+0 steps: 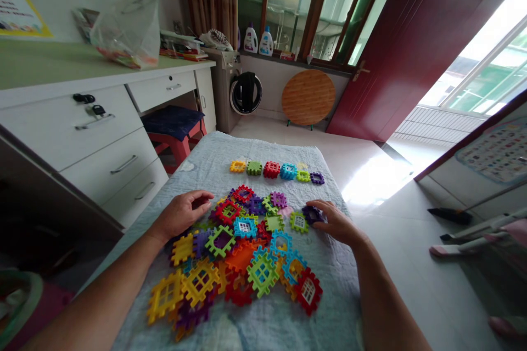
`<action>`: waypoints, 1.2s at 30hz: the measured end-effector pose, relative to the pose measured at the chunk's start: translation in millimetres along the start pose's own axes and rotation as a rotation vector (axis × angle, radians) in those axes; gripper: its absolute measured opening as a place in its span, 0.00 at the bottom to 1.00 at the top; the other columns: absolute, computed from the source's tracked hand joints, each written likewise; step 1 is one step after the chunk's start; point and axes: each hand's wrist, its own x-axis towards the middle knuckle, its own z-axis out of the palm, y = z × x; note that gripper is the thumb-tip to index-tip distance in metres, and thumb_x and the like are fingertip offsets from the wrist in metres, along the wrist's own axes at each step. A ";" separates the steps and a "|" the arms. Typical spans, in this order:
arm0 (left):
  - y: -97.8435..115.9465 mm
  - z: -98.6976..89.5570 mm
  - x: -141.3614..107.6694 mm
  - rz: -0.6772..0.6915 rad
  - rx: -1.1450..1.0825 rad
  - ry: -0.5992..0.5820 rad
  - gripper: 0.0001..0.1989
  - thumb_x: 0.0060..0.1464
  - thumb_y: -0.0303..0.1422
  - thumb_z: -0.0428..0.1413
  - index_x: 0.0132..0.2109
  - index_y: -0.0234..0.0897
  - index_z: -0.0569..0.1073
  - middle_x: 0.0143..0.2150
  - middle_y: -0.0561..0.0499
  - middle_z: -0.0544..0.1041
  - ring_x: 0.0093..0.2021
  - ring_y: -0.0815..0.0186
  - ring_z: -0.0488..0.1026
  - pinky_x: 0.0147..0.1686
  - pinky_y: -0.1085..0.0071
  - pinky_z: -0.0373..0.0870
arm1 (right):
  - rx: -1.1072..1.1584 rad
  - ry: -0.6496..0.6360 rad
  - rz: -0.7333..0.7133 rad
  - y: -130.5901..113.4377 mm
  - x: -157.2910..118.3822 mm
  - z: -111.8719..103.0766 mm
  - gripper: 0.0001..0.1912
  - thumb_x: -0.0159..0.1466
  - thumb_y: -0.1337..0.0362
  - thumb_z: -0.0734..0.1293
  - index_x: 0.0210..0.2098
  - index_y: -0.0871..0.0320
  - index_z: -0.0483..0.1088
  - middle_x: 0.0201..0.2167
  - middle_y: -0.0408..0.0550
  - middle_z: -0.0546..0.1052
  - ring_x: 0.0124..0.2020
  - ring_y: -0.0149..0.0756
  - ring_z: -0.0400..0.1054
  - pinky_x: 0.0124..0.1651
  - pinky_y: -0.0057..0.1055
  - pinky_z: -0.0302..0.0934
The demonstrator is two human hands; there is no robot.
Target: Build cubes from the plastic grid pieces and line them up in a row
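A row [272, 169] is laid out; a mixed heap [242, 255] remains. Right hand [335, 223] pinches a purple piece [312, 214]; left hand [183, 213] curves open.

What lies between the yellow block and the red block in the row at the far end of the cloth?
The head view shows a green block between the yellow block and the red block.

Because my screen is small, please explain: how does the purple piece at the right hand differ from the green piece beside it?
The purple piece is dark; the green piece is bright. The right hand partly covers the purple piece, while the green piece is uncovered, with white lattice in its centre. Both have notched edges.
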 end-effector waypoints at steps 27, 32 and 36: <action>1.1 -0.6 0.3 0.006 0.013 -0.031 0.19 0.50 0.47 0.54 0.43 0.38 0.75 0.40 0.48 0.80 0.40 0.59 0.77 0.43 0.69 0.72 | -0.074 -0.021 0.007 -6.8 11.0 1.3 0.25 0.49 0.71 0.67 0.47 0.56 0.69 0.44 0.50 0.70 0.47 0.42 0.63 0.52 0.40 0.59; 1.8 -0.8 -0.1 0.000 0.016 -0.045 0.20 0.51 0.47 0.54 0.44 0.38 0.75 0.41 0.48 0.80 0.40 0.59 0.77 0.44 0.68 0.72 | -0.126 0.170 0.018 18.6 35.4 -26.6 0.23 0.51 0.67 0.67 0.47 0.55 0.68 0.43 0.50 0.69 0.45 0.43 0.63 0.50 0.40 0.59; -2.2 -0.8 -0.2 -0.001 0.020 -0.045 0.19 0.51 0.46 0.54 0.44 0.38 0.75 0.41 0.48 0.80 0.41 0.59 0.77 0.44 0.68 0.72 | -0.212 0.232 0.125 47.8 72.4 -49.2 0.24 0.49 0.67 0.68 0.48 0.56 0.68 0.43 0.51 0.69 0.44 0.43 0.63 0.50 0.40 0.59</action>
